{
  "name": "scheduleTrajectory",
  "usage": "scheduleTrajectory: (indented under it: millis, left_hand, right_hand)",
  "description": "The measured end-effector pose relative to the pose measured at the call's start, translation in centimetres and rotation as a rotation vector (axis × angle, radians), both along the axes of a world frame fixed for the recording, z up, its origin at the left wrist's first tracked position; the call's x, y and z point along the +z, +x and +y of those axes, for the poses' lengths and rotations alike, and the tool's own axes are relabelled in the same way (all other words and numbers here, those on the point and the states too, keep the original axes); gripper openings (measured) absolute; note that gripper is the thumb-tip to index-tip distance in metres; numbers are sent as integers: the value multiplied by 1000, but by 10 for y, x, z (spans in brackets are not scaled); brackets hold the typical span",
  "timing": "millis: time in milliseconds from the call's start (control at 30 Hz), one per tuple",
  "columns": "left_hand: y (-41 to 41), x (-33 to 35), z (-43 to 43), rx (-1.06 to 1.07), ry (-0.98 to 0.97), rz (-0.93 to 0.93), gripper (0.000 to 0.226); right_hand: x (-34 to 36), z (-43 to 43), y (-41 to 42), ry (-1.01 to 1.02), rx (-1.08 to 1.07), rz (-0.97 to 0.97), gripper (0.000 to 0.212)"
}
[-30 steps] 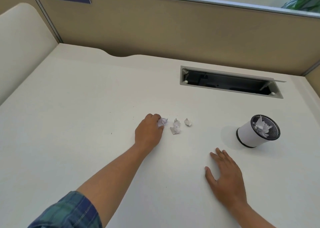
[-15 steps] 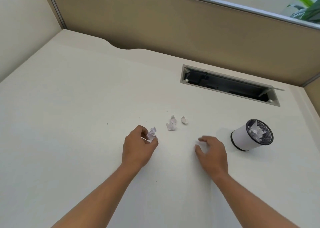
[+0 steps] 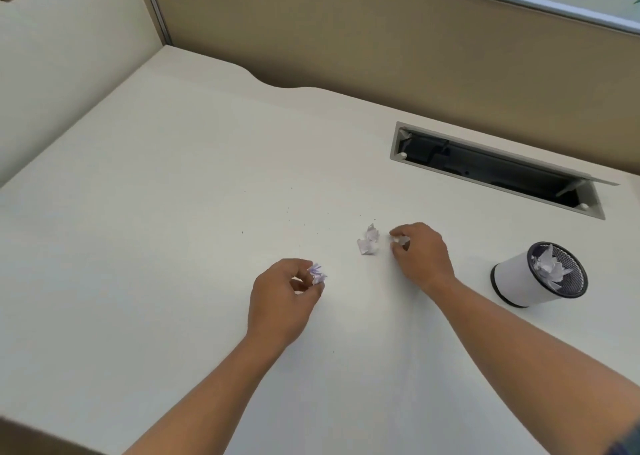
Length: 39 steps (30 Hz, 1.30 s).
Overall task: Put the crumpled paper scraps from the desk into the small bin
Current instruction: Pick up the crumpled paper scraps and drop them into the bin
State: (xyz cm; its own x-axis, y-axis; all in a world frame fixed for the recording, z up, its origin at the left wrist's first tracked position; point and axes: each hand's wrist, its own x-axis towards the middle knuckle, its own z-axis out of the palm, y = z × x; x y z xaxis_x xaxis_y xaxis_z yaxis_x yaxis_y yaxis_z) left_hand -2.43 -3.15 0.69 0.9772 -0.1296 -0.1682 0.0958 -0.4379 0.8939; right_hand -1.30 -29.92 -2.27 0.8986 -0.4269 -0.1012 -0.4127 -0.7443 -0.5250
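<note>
Head view. Step in hand: pick-up, both hands at once.

- The left hand [image 3: 282, 302] pinches a purple-tinted scrap [image 3: 318, 274] between thumb and curled fingertips, near the middle of the desk [image 3: 173, 212]. I cannot tell whether the scrap is clear of the surface.
- The right hand [image 3: 420, 254] is knuckles-up, with its fingers curled narrow round a small white scrap [image 3: 398, 239]. Only a sliver of the paper shows, so the grip looks closed but is partly hidden.
- A loose pair of scraps [image 3: 368, 240] lies untouched between the hands, just beside the right fingertips.
- The bin [image 3: 512, 278] stands well to the right, its mouth tipped toward the camera, with crumpled paper [image 3: 550, 264] already inside.

Judgement: mid-task. Next, the right hand needs a short carry rightward over the bin's rim, then a release. The left hand has a longer reach across, past the loose pair. The light paper could slip from a fingertip pinch.

Against 0.5 s ago: the right hand was short of the scraps and held nothing, and it has since reached forward onto the rightmost one. The left hand holds the same scrap, drawn back from the cluster it was touching 1.0 s ago. The bin has not moved.
</note>
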Motion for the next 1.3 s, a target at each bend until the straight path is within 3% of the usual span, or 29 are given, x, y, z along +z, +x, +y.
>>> scheduleTrajectory:
  millis: [200,267,367,533,667,800,1033,1300]
  left_hand:
    - [-12,7,-10,-11,88,44,24]
    - [-15,11,-18,-55,70,47,18]
    - [-19,14,-32,-152,42,60,26]
    - [-30,20,-70,-253,-71,90,13]
    - [-45,27,-109,-331,-152,77,19]
    - [-61,33,-150,-376,-141,31,8]
    - [-61,57,-233,-492,24,-146,12]
    - [-50,69,-311,-430,124,-222,4]
  right_hand:
    - [8,-3,-16,136,-124,-86,14]
    - [12,-3,-26,197,-165,-128,15]
    - [19,-3,-45,300,-219,-183,20]
    - [36,-9,-84,438,-288,-306,18]
    - [52,-25,-115,464,-320,-442,6]
    - [63,-50,-146,449,-354,-522,3]
    - [79,-108,-187,322,-401,-575,12]
    - [82,-154,-194,274,-418,-574,8]
